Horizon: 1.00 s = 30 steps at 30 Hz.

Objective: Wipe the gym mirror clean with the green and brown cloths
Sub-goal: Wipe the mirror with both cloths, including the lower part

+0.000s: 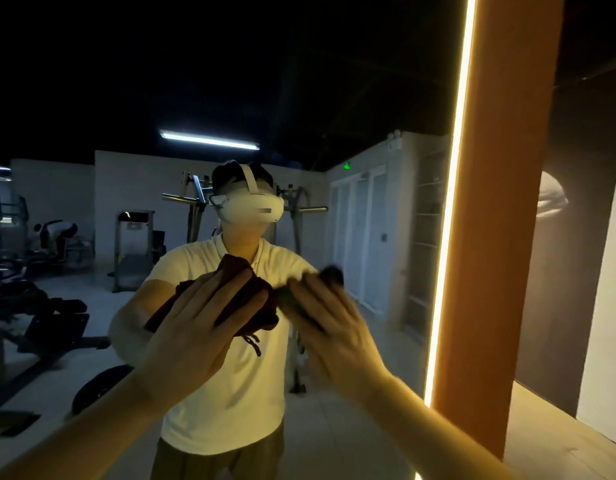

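The gym mirror (369,98) fills most of the view and reflects me in a pale shirt and white headset. My left hand (195,323) presses flat, fingers spread and straight, on the bunched brown cloth (254,299) against the glass at chest height. Just to its right, my right hand (329,327) presses on the dark green cloth (331,274), which shows above the fingertips. The right hand and its cloth are motion-blurred. Most of the green cloth is hidden under the hand.
A lit LED strip (452,202) runs down the mirror's right edge beside an orange panel (500,237). Reflected behind me are weight machines (195,209), a bench (50,323), a plate on the floor and another person bending at far left.
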Available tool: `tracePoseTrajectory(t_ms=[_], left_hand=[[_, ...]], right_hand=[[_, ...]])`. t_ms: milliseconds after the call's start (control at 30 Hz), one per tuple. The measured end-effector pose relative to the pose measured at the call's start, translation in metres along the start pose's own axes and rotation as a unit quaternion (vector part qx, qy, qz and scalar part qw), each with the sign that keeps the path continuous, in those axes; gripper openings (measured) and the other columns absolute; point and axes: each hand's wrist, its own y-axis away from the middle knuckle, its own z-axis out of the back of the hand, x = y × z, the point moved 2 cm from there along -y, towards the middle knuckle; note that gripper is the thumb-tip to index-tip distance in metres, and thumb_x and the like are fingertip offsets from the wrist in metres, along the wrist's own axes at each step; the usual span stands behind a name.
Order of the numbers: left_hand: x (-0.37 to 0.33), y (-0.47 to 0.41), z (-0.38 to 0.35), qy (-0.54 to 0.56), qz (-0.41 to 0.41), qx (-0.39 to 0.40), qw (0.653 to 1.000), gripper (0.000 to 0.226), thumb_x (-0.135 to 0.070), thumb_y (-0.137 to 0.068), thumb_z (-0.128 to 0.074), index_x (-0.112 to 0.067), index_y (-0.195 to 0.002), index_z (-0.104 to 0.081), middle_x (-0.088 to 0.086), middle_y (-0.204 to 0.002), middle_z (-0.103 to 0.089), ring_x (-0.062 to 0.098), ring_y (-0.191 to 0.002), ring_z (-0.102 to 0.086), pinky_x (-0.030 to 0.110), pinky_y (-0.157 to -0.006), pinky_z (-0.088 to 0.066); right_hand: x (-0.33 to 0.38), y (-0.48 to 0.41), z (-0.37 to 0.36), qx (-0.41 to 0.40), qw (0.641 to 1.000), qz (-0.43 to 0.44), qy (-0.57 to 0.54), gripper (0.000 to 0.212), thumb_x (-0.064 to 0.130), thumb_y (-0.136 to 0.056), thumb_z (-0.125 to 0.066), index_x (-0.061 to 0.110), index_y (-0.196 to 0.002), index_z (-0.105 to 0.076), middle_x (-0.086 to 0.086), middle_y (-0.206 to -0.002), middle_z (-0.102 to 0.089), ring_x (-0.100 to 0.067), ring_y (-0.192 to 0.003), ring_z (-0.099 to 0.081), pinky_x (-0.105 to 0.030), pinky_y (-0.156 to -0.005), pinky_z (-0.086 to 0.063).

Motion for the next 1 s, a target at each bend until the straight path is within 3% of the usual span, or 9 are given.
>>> tracePoseTrajectory(t_ms=[100,267,333,433,533,667,733,833,1000], left_hand=[[-0.001,0.002,0.001,0.014,0.014,0.015,1.0,0.056,-0.018,-0.089,-0.047,-0.02,-0.145,-0.046,0.014,-0.153,-0.04,0.039,-0.135,-0.041,0.041,-0.123,-0.016],[-0.006,0.001,0.001,0.02,0.035,0.014,0.999,0.057,-0.017,-0.089,-0.048,-0.021,-0.145,-0.047,0.014,-0.154,-0.041,0.039,-0.138,-0.039,0.034,-0.128,-0.002],[-0.006,0.002,0.0,0.026,0.03,0.012,0.999,0.056,-0.017,-0.089,-0.049,-0.021,-0.145,-0.047,0.014,-0.154,-0.04,0.038,-0.137,-0.04,0.034,-0.128,-0.004],[-0.002,0.002,-0.001,0.031,0.019,0.016,0.999,0.057,-0.017,-0.089,-0.049,-0.021,-0.145,-0.046,0.013,-0.154,-0.04,0.037,-0.137,-0.041,0.034,-0.127,-0.007],[0.003,0.005,0.001,0.03,0.008,0.018,0.999,0.05,-0.02,-0.095,-0.046,-0.019,-0.145,-0.047,0.014,-0.154,-0.041,0.035,-0.14,-0.04,0.032,-0.129,-0.005],[0.004,0.009,0.003,0.058,0.021,0.049,0.997,0.048,-0.033,-0.112,-0.016,-0.02,-0.146,-0.047,0.012,-0.157,-0.041,0.033,-0.146,-0.036,0.031,-0.129,-0.007],[0.0,0.007,0.003,0.066,0.023,0.044,0.997,0.049,-0.035,-0.112,-0.014,-0.02,-0.146,-0.047,0.012,-0.157,-0.041,0.033,-0.146,-0.035,0.032,-0.129,-0.007],[-0.009,0.009,-0.001,0.061,0.019,0.018,0.998,0.041,-0.03,-0.111,-0.031,-0.02,-0.148,-0.045,0.012,-0.158,-0.039,0.033,-0.146,-0.034,0.034,-0.13,-0.008],[-0.021,0.021,-0.005,0.06,0.035,0.01,0.998,0.058,-0.014,-0.091,-0.046,-0.017,-0.149,-0.043,0.014,-0.159,-0.036,0.037,-0.147,-0.032,0.04,-0.13,-0.011]], right_hand=[[-0.021,0.014,0.015,0.077,0.994,0.074,0.013,0.047,0.02,-0.108,-0.039,0.026,-0.155,-0.045,-0.004,-0.162,-0.041,-0.028,-0.155,-0.028,-0.052,-0.124,-0.029],[-0.099,-0.129,0.039,-0.125,0.963,-0.238,0.014,0.051,0.024,-0.103,-0.046,0.014,-0.153,-0.048,-0.012,-0.163,-0.038,-0.034,-0.153,-0.029,-0.05,-0.124,-0.026],[-0.101,-0.159,0.034,-0.172,0.944,-0.28,-0.005,0.052,0.025,-0.103,-0.048,0.015,-0.154,-0.047,-0.012,-0.165,-0.034,-0.033,-0.155,-0.024,-0.05,-0.125,-0.021],[-0.058,-0.131,0.018,-0.139,0.968,-0.206,-0.023,0.055,0.015,-0.1,-0.056,0.015,-0.154,-0.047,-0.011,-0.165,-0.034,-0.032,-0.157,-0.02,-0.054,-0.126,-0.019],[-0.014,-0.041,0.006,-0.012,0.999,-0.051,-0.002,0.058,0.015,-0.097,-0.061,0.02,-0.153,-0.049,-0.007,-0.164,-0.037,-0.029,-0.157,-0.02,-0.056,-0.124,-0.025],[-0.029,-0.008,0.025,0.066,0.996,0.05,0.026,0.057,0.016,-0.099,-0.058,0.024,-0.154,-0.047,-0.004,-0.162,-0.041,-0.029,-0.154,-0.028,-0.05,-0.125,-0.027],[-0.062,-0.054,0.032,-0.024,0.997,-0.058,0.033,0.048,0.014,-0.099,-0.059,0.016,-0.147,-0.055,-0.011,-0.156,-0.047,-0.031,-0.149,-0.038,-0.047,-0.122,-0.033],[-0.103,-0.12,0.036,-0.135,0.944,-0.301,0.006,0.053,0.028,-0.105,-0.046,0.011,-0.155,-0.043,-0.015,-0.164,-0.034,-0.035,-0.154,-0.026,-0.052,-0.123,-0.027],[-0.021,-0.043,0.0,-0.081,0.963,-0.256,-0.031,0.064,0.034,-0.107,-0.043,0.009,-0.162,-0.023,-0.018,-0.17,-0.014,-0.036,-0.159,-0.007,-0.057,-0.127,-0.013]])
